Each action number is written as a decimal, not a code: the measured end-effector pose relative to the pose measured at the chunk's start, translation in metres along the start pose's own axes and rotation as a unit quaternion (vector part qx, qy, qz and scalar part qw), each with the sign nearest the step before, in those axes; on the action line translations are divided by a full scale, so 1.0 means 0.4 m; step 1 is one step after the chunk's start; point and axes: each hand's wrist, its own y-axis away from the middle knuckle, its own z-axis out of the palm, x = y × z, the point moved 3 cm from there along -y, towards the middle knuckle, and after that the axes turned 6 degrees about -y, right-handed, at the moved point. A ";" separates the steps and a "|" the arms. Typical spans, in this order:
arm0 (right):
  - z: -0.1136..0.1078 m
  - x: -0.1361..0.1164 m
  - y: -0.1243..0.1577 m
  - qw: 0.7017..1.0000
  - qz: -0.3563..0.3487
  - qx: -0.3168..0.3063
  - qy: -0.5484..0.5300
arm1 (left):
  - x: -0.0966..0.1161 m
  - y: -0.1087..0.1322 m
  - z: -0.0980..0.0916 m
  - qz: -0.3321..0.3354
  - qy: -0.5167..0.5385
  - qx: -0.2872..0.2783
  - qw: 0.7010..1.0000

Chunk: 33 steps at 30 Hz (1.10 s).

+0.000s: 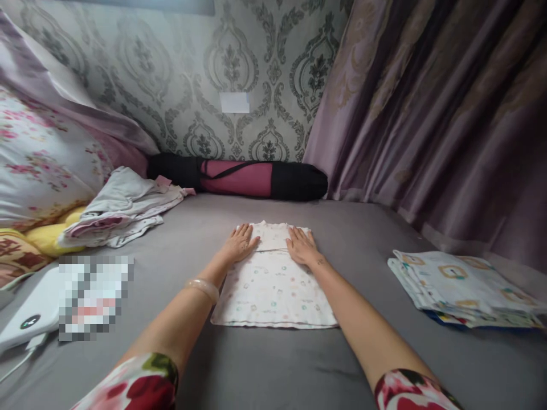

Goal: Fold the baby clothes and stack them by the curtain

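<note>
Resting both hands flat on a small white printed cloth (273,293), near the middle of a grey sheet (273,370).
Touching the upper left part of the cloth with the left hand (243,244) and the upper right part with the right hand (301,245), both palm-down and wide, with fingers stretched forward. Showing between the two hands a shorter folded layer (269,238) on top of the cloth. Wearing a pale bangle (204,289) on the left arm and floral sleeves (145,381) on both. To the right, well apart, with a stack of folded cloths (461,285); to the left, with a heap of pale clothes (123,205) and, nearer, a white device (29,307) with cable. Farther, below the patterned wall (273,68), with a long black-and-pink bag (239,177).
</note>
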 end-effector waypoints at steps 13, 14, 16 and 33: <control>0.020 0.071 -0.010 0.997 -0.067 0.012 -0.038 | -0.019 0.000 0.003 0.000 -0.010 -0.019 1.000; 0.018 0.071 -0.011 0.997 -0.068 0.007 -0.038 | -0.019 -0.001 0.002 -0.001 -0.012 -0.026 1.000; 0.009 0.073 -0.014 0.997 -0.067 -0.008 -0.037 | -0.017 -0.006 -0.004 0.000 -0.018 -0.042 0.999; 0.004 0.035 -0.076 0.986 -0.167 -0.003 -0.017 | 0.031 -0.074 0.018 0.129 -0.005 0.031 0.991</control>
